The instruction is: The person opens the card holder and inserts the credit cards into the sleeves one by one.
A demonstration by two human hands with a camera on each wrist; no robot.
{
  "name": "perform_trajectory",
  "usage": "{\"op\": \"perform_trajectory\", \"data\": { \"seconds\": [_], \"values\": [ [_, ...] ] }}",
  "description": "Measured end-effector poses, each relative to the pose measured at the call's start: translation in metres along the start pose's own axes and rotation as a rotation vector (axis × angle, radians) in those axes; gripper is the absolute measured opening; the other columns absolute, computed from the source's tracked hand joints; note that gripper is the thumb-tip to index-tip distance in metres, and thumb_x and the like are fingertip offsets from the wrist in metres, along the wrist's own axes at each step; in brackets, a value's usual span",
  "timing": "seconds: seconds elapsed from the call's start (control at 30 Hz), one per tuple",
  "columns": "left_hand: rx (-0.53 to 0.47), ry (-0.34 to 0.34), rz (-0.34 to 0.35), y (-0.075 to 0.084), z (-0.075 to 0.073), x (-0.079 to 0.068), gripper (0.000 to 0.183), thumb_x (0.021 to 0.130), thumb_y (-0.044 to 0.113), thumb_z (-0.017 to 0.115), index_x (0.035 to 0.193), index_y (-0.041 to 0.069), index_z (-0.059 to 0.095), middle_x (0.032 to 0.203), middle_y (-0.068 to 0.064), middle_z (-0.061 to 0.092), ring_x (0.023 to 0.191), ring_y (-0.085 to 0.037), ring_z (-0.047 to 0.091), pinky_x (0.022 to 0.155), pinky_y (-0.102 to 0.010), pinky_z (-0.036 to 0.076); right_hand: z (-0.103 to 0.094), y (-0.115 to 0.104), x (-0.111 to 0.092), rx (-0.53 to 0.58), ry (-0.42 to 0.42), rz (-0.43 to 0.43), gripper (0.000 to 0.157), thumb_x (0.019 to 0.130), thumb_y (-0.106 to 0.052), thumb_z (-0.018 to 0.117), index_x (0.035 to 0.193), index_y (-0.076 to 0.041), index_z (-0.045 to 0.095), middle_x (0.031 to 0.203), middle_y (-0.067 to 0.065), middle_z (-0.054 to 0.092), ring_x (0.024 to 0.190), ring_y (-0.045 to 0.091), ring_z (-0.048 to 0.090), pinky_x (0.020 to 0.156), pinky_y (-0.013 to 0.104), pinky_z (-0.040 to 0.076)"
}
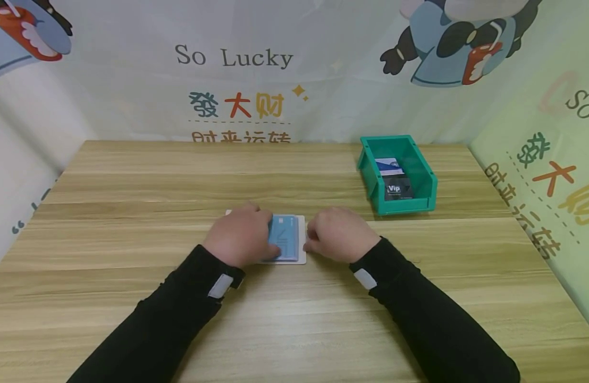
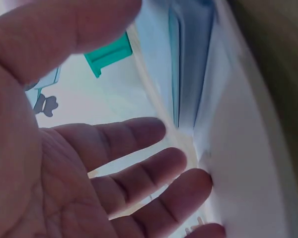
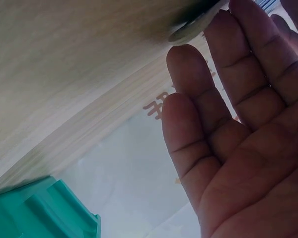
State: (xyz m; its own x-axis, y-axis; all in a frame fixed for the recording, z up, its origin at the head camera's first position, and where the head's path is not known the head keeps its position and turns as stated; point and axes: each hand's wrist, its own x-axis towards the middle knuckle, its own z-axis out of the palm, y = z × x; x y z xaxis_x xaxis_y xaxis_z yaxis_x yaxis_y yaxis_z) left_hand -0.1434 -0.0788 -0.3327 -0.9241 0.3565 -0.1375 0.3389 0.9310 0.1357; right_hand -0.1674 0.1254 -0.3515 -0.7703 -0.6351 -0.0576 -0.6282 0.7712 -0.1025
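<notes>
A stack of light blue cards [image 1: 285,238] lies on a flat white tray [image 1: 301,255], in the middle of the wooden table. My left hand [image 1: 242,234] holds the stack from its left side, thumb over the near corner and forefinger by the far edge. In the left wrist view the other fingertips [image 2: 198,183] reach the white tray beside the blue stack [image 2: 188,64]. At the tray's right edge is my right hand [image 1: 339,234], thumb and fingers bent a little. Its fingertips [image 3: 188,59] come right up to a pale rim [image 3: 191,34] in the right wrist view.
A green bin [image 1: 404,207] stands at the back right of the table [image 1: 294,324]. Inside lie a black card marked "Vip" [image 1: 397,187] and a blue and white card [image 1: 389,166]. A printed cloth [image 1: 333,106] hangs behind the table and along both sides.
</notes>
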Motion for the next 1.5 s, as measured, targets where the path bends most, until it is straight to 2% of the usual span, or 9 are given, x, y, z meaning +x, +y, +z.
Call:
{"op": "perform_trajectory", "data": {
  "seconds": [0.07, 0.13, 0.4, 0.5, 0.7, 1.1, 1.5],
  "values": [
    [-0.001, 0.007, 0.002, 0.003, 0.003, 0.000, 0.076, 0.072, 0.051, 0.073, 0.127, 0.004, 0.054, 0.114, -0.013, 0.052, 0.085, -0.024, 0.048, 0.072, -0.041, 0.049, 0.000, 0.000, 0.000, -0.011, 0.002, -0.012, 0.017, 0.084, -0.037, 0.069, 0.085, -0.020, 0.071, 0.067, -0.010, 0.059, 0.058, 0.007, 0.047, 0.056, 0.024, 0.042],
    [-0.001, 0.014, 0.003, 0.006, 0.006, 0.000, 0.083, 0.070, 0.055, 0.074, 0.132, 0.006, 0.051, 0.118, -0.014, 0.050, 0.087, -0.025, 0.046, 0.073, -0.040, 0.049, 0.000, -0.001, 0.000, -0.028, -0.001, -0.020, 0.023, 0.084, -0.038, 0.069, 0.097, -0.020, 0.071, 0.076, -0.010, 0.062, 0.062, 0.006, 0.048, 0.061, 0.025, 0.044],
    [0.021, 0.019, 0.039, 0.013, 0.014, 0.001, 0.092, 0.067, 0.064, 0.072, 0.135, 0.007, 0.046, 0.124, -0.015, 0.046, 0.094, -0.029, 0.046, 0.075, -0.042, 0.050, 0.000, -0.001, 0.000, -0.047, -0.022, -0.040, 0.030, 0.084, -0.040, 0.068, 0.107, -0.020, 0.069, 0.077, -0.010, 0.059, 0.066, 0.009, 0.048, 0.063, 0.027, 0.044],
    [0.027, 0.030, 0.045, 0.014, 0.016, 0.001, 0.095, 0.065, 0.066, 0.072, 0.135, 0.007, 0.046, 0.124, -0.015, 0.047, 0.096, -0.029, 0.047, 0.077, -0.043, 0.050, 0.001, 0.000, 0.000, -0.047, -0.025, -0.047, 0.032, 0.084, -0.039, 0.068, 0.111, -0.020, 0.069, 0.083, -0.009, 0.063, 0.068, 0.008, 0.049, 0.068, 0.028, 0.046],
    [0.047, 0.046, 0.045, 0.015, 0.018, 0.002, 0.094, 0.066, 0.065, 0.071, 0.135, 0.007, 0.045, 0.123, -0.015, 0.047, 0.095, -0.029, 0.047, 0.076, -0.043, 0.050, 0.002, -0.001, -0.001, -0.051, -0.027, -0.050, 0.037, 0.085, -0.039, 0.067, 0.117, -0.020, 0.066, 0.095, -0.004, 0.067, 0.077, 0.008, 0.053, 0.078, 0.031, 0.049],
    [0.033, 0.036, 0.032, 0.013, 0.016, 0.002, 0.086, 0.071, 0.062, 0.067, 0.136, 0.009, 0.045, 0.119, -0.016, 0.048, 0.091, -0.028, 0.048, 0.074, -0.043, 0.050, 0.001, -0.001, -0.001, -0.072, -0.022, -0.082, 0.036, 0.085, -0.037, 0.067, 0.117, -0.020, 0.066, 0.085, -0.004, 0.062, 0.074, 0.009, 0.050, 0.071, 0.030, 0.047],
    [-0.009, 0.026, 0.068, 0.010, 0.015, 0.003, 0.072, 0.077, 0.053, 0.064, 0.141, 0.030, 0.041, 0.117, -0.014, 0.046, 0.086, -0.026, 0.046, 0.064, -0.038, 0.048, 0.001, -0.001, -0.002, -0.082, -0.013, -0.106, 0.034, 0.086, -0.036, 0.066, 0.115, -0.019, 0.066, 0.081, -0.004, 0.059, 0.072, 0.010, 0.049, 0.069, 0.031, 0.047]
  ]
}}
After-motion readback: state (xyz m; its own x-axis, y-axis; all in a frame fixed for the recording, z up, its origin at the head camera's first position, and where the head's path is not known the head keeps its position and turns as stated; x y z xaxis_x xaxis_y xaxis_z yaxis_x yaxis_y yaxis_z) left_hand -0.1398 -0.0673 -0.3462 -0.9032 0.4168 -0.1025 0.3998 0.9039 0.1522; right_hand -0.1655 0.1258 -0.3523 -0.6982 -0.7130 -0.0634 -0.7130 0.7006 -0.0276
